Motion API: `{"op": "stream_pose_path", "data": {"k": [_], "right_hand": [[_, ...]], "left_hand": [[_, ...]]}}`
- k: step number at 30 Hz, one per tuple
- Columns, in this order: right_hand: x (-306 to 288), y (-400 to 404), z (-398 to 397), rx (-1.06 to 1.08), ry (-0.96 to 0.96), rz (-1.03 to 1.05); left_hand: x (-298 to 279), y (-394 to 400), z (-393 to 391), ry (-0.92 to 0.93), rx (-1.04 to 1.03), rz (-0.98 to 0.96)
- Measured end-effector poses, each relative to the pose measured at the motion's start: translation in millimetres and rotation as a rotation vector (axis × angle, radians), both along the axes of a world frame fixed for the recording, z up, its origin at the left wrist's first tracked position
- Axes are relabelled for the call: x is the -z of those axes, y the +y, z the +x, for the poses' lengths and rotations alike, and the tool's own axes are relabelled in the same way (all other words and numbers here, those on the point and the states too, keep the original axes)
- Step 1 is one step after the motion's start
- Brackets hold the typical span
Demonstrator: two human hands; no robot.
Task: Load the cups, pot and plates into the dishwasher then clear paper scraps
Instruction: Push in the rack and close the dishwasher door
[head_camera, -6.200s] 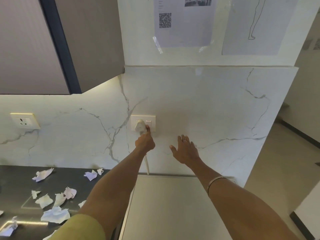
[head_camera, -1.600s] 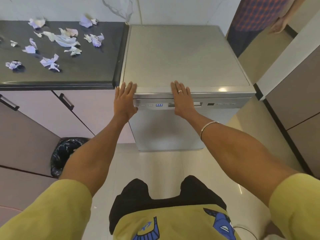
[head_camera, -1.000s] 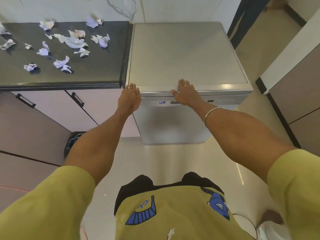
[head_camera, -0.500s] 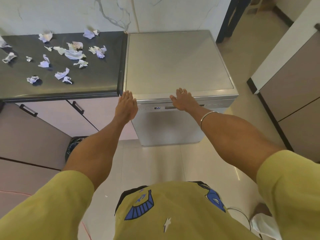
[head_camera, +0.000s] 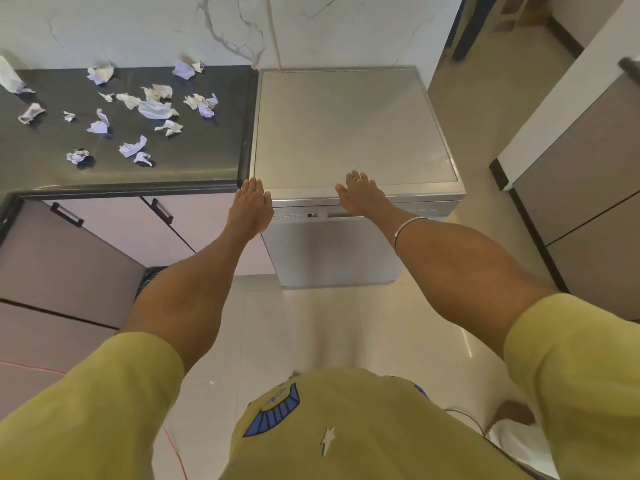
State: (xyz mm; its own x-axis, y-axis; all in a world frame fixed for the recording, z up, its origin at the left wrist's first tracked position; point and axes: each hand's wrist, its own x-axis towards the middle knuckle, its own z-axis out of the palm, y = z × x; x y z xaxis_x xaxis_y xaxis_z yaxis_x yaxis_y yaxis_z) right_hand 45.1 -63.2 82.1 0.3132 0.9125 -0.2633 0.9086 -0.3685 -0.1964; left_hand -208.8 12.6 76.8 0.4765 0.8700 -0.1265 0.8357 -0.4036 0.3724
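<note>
The dishwasher (head_camera: 332,251) stood closed beside the dark worktop (head_camera: 194,157). Both hands lay flat at its front top edge with fingers straight – the left hand (head_camera: 250,207) at the corner by the worktop, the right hand (head_camera: 360,197) above the control strip, holding nothing. The door looked stiff and fairly heavy; it would probably best be taken at the recess under the strip, which the right hand partly covered. The paper scraps (head_camera: 131,116) strewn on the worktop were crumpled and light – easy to gather by the handful. No cups, pot or plates were in view, and the racks were hidden.
</note>
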Motion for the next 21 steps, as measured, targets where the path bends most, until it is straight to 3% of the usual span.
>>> {"op": "stream_pose_path", "data": {"k": [21], "right_hand": [[-18, 41, -77, -0.087, 0.022, 0.06]], "left_hand": [[-9, 25, -87, -0.072, -0.113, 0.106]]}}
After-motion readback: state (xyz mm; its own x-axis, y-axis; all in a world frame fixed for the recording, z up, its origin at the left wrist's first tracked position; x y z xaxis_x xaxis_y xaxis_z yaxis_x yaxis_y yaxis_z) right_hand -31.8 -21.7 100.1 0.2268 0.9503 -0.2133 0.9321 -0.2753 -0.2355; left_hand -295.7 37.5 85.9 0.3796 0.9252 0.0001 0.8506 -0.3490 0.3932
